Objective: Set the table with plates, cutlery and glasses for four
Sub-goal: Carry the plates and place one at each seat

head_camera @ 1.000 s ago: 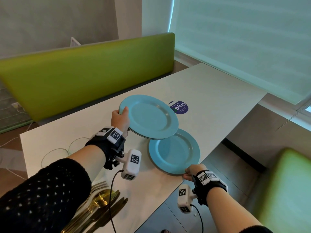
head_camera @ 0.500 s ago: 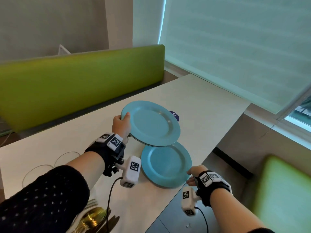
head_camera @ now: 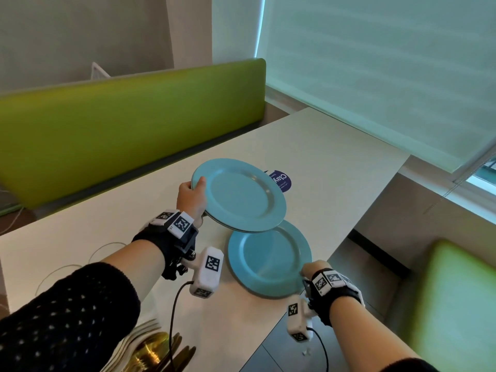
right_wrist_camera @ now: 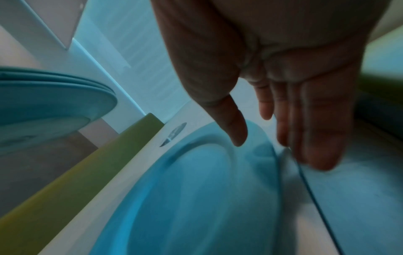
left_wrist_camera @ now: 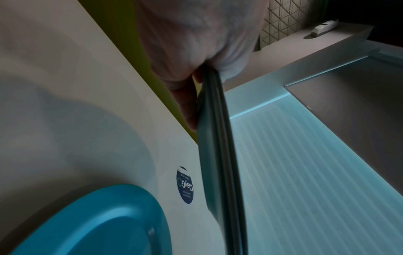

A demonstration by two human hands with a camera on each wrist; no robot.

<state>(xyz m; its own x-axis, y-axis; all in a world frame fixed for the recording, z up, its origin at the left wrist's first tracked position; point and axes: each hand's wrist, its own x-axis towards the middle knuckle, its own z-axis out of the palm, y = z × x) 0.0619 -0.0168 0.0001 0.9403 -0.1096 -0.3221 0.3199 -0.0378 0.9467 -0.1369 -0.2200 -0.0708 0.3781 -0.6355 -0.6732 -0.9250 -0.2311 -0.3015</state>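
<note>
Since one second ago, the right hand [head_camera: 314,268] has released the single plate [head_camera: 268,260] and drawn back to its near rim; the fingers [right_wrist_camera: 314,138] are now straight and spread, holding nothing.

The left hand [head_camera: 192,197] grips a stack of plates [head_camera: 239,194] at its left rim, thumb on top, fingers underneath. The stack is held above the table [head_camera: 335,162] and overlaps the far edge of the single plate without visible contact.

The single plate lies flat on the table close to the near right edge; its rim reaches nearly to that edge. Open table surface extends beyond the stack toward the far corner and to the left of it.

Count: one plate on the table. The right wrist view shows at least two rims [right_wrist_camera: 65,81] in the held stack; the exact number cannot be told. Gold cutlery [head_camera: 153,350] lies at the near left, partly hidden; its count cannot be told.

A round dark blue sticker [head_camera: 280,181] on the table reads "ClayGo"; the smaller print is illegible.
</note>
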